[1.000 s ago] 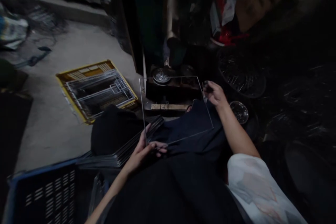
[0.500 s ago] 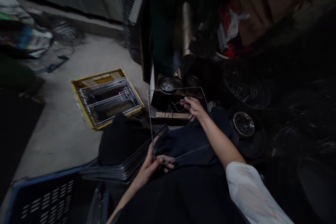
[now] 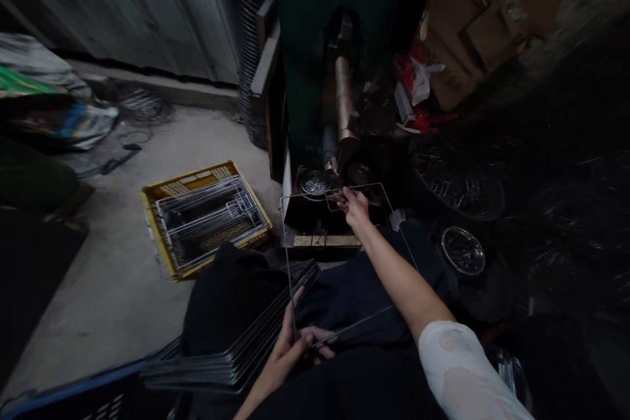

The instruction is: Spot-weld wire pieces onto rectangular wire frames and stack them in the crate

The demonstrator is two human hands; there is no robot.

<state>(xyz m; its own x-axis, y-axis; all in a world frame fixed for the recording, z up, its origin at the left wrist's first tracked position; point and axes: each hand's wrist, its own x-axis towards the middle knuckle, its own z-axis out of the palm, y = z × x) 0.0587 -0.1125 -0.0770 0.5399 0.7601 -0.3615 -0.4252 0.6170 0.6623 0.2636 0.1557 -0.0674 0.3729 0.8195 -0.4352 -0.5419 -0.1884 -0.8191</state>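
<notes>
A large rectangular wire frame stands tilted over my lap. My left hand grips its near left corner between thumb and fingers. Further forward, my right hand is closed on a small bent wire piece near the frame's far side, in front of the machine. Whether the small piece touches the frame, I cannot tell. A stack of wire frames rests across my left leg, beside my left forearm. Just beyond the far side of the frame is a round dish of small metal parts.
On the floor at the left stands a yellow crate holding several wire frames. A blue crate is at the bottom left. To the right are a round bowl of small parts and a wide dark basin. Cardboard lies behind.
My right hand and the small wire piece have come up to the frame's far side. The view has tilted upward, so most things sit lower in the picture.
</notes>
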